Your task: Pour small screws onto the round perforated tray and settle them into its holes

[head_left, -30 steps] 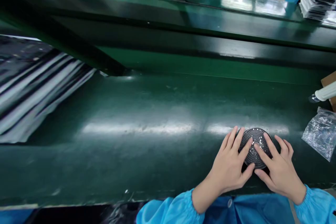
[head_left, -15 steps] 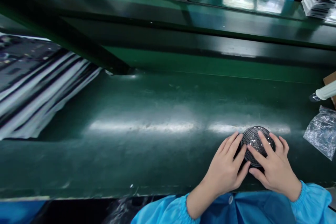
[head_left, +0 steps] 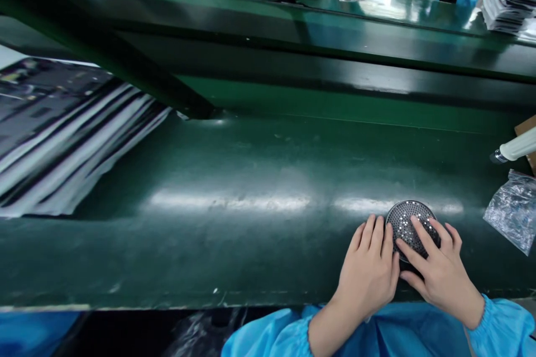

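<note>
1. The round black disc (head_left: 408, 226), full of small holes with shiny bits in them, lies flat on the green bench (head_left: 251, 178), close to the front edge of the bench
2. The left hand (head_left: 368, 273) lies flat on the bench at the left rim of the disc, with fingers spread and holding nothing; its fingertips touch the rim
3. The right hand (head_left: 439, 273) rests on top of the disc with open fingers, and two fingertips press on the holes; it grips nothing
4. The shiny bits look tiny, so I think a hard push could pop them out of the holes, and they would be hard to find on the dark bench
5. The disc is near the front edge of the bench, so a pull toward the body could slide it off and down to the floor
6. The clear plastic bag (head_left: 511, 217) lies to the right of the disc, a little apart, and a quick sweep of the right arm could knock it
7. A white tool tip (head_left: 517, 149) pokes in behind the bag, right of the disc and farther back
8. Left of the disc the bench is bare for a long way, up to the striped stack of flat packs (head_left: 62, 145), so that is the open room to move
9. Behind the disc there is bare bench up to a raised green rail (head_left: 335, 103)
</note>
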`<state>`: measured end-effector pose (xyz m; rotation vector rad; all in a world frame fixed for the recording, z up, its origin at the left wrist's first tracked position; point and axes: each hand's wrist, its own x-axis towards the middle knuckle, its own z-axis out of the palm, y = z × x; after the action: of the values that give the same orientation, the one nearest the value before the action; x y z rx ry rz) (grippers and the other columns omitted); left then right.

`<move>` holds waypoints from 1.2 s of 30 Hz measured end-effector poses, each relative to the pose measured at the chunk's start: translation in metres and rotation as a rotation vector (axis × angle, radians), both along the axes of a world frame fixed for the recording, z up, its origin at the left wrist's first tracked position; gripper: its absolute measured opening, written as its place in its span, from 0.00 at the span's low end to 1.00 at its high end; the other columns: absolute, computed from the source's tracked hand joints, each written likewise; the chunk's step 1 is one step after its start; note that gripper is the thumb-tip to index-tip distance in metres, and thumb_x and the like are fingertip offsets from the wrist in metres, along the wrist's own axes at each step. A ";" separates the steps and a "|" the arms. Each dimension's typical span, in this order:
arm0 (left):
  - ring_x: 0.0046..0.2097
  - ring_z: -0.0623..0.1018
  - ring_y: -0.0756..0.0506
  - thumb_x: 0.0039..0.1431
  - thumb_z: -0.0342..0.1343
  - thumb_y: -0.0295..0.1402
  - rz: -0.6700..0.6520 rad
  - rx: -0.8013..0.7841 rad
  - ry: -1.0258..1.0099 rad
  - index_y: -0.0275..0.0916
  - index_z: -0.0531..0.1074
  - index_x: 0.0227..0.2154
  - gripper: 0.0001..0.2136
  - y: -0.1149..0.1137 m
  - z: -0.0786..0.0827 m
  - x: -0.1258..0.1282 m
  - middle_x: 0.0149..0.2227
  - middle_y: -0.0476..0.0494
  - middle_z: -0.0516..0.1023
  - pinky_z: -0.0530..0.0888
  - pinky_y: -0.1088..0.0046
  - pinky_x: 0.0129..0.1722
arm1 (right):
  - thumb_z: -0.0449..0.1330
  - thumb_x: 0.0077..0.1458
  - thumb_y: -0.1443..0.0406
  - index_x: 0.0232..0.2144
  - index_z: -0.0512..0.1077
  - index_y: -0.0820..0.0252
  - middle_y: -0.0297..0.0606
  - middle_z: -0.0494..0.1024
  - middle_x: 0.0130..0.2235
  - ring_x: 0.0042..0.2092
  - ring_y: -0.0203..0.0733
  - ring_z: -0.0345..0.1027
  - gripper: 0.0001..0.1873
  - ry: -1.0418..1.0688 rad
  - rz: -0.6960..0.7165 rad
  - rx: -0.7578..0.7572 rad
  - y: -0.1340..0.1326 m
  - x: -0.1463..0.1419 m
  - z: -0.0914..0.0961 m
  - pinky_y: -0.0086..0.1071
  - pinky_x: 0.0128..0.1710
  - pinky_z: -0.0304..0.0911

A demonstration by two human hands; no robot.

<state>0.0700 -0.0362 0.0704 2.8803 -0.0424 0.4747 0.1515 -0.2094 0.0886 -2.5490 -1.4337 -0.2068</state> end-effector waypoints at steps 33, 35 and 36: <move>0.51 0.77 0.38 0.59 0.52 0.23 -0.056 -0.305 -0.321 0.31 0.71 0.41 0.09 0.016 -0.007 -0.009 0.42 0.33 0.79 0.78 0.58 0.51 | 0.60 0.57 0.48 0.54 0.71 0.51 0.48 0.61 0.64 0.60 0.67 0.50 0.26 0.029 0.005 0.079 0.013 0.004 0.001 0.62 0.56 0.46; 0.51 0.77 0.39 0.59 0.52 0.22 -0.058 -0.312 -0.325 0.31 0.72 0.40 0.08 0.016 -0.007 -0.009 0.42 0.34 0.79 0.79 0.57 0.51 | 0.60 0.56 0.47 0.54 0.71 0.51 0.48 0.60 0.64 0.60 0.67 0.50 0.27 0.024 0.022 0.070 0.021 0.006 0.000 0.62 0.56 0.45; 0.51 0.77 0.38 0.59 0.51 0.22 -0.061 -0.311 -0.324 0.31 0.72 0.40 0.08 0.016 -0.007 -0.009 0.42 0.34 0.79 0.79 0.57 0.51 | 0.60 0.56 0.47 0.54 0.71 0.51 0.48 0.60 0.64 0.60 0.67 0.50 0.27 0.020 0.030 0.068 0.024 0.007 -0.001 0.62 0.56 0.45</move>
<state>0.0606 -0.0207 0.0630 2.4683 -0.0984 0.8490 0.1580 -0.1854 0.0876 -2.4673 -1.4318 -0.2206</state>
